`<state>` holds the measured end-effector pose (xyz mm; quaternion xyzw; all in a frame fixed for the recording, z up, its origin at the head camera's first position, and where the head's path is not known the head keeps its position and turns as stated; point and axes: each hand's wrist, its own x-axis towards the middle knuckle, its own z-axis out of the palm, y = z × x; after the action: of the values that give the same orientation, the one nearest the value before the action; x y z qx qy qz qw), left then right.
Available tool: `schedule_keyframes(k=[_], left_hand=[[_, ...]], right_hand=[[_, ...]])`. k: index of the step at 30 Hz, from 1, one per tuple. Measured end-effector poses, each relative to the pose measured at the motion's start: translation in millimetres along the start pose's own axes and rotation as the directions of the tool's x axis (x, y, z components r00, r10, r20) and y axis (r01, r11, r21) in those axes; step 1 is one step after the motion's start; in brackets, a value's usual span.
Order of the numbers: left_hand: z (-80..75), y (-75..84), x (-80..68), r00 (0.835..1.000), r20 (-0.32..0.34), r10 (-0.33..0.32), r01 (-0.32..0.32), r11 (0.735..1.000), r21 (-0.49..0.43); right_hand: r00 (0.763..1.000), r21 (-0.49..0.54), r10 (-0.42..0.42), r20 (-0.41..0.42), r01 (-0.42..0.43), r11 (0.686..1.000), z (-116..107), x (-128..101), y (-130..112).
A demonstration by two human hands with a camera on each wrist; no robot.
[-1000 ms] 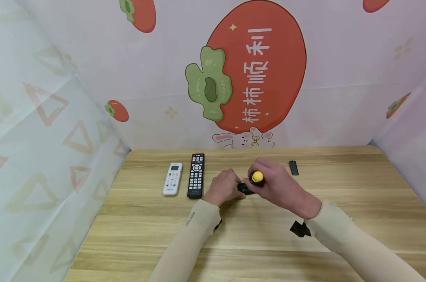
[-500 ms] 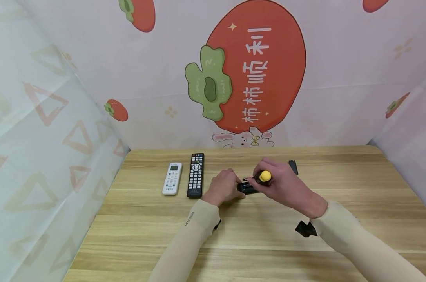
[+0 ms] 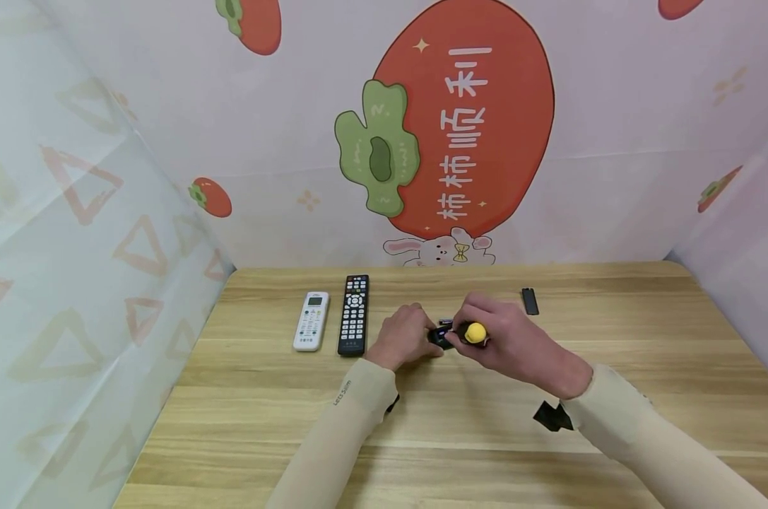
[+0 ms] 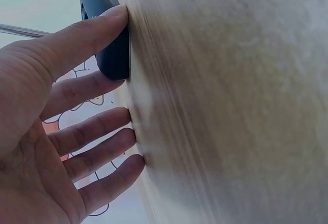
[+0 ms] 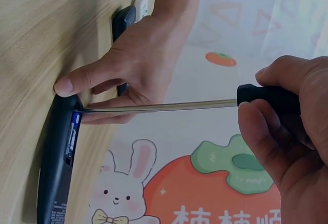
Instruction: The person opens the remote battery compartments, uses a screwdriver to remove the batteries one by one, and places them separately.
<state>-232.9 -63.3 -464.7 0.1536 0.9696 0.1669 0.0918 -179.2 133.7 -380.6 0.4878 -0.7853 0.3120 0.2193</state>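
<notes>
A black remote control [image 3: 441,338] lies on the wooden table with its battery compartment facing up. My left hand [image 3: 404,338] pinches its near left end between thumb and index finger; the other fingertips rest on the table. My right hand [image 3: 507,339] grips a screwdriver [image 5: 179,107] by its dark handle, whose yellow end [image 3: 475,333] points up. The metal shaft's tip reaches the end of the compartment, close to a blue battery [image 5: 74,134] inside. Just behind the remote lies a small dark cylinder [image 3: 446,322], which looks like another battery.
Left of my hands lie a long black remote [image 3: 353,315] and a white remote [image 3: 311,322] with a small screen. A black battery cover [image 3: 530,301] sits at the back right. Printed cloth walls [image 3: 282,212] border the table.
My right hand with the screwdriver has shifted right, then slightly back toward me. The small dark cylinder now shows behind the remote. My left hand has stayed in place.
</notes>
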Motion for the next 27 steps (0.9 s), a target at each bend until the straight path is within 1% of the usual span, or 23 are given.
schedule_keyframes(k=[3,6,9,12,18,27], left_hand=[[-0.2,0.8,0.2,1.000,-0.004,0.007,-0.007,1.000,0.018],[-0.4,1.7,0.6,1.000,-0.008,0.015,-0.015,0.999,0.037],[-0.1,2.0,0.9,1.000,-0.007,0.012,-0.012,0.999,0.040],[-0.2,2.1,0.4,1.000,-0.005,0.005,-0.005,0.999,0.042],[-1.1,1.1,-0.6,1.000,-0.001,0.004,-0.003,0.999,0.044],[-1.8,1.1,-1.2,1.000,-0.014,0.009,-0.008,0.999,0.046]], right_hand=[[1.000,-0.007,-0.022,0.016,0.022,1.000,-0.2,-0.5,-1.2],[0.998,-0.024,-0.036,0.051,0.037,0.999,-1.1,-1.4,-3.1],[0.995,-0.058,-0.036,0.095,0.042,0.997,-3.2,-2.1,-4.7],[0.994,-0.088,-0.026,0.110,0.035,0.995,-5.8,-3.3,-4.8],[0.996,-0.085,-0.023,0.085,0.030,0.996,-8.3,-6.5,-1.8],[0.999,-0.082,-0.041,0.015,0.043,0.996,-12.9,-6.5,0.4]])
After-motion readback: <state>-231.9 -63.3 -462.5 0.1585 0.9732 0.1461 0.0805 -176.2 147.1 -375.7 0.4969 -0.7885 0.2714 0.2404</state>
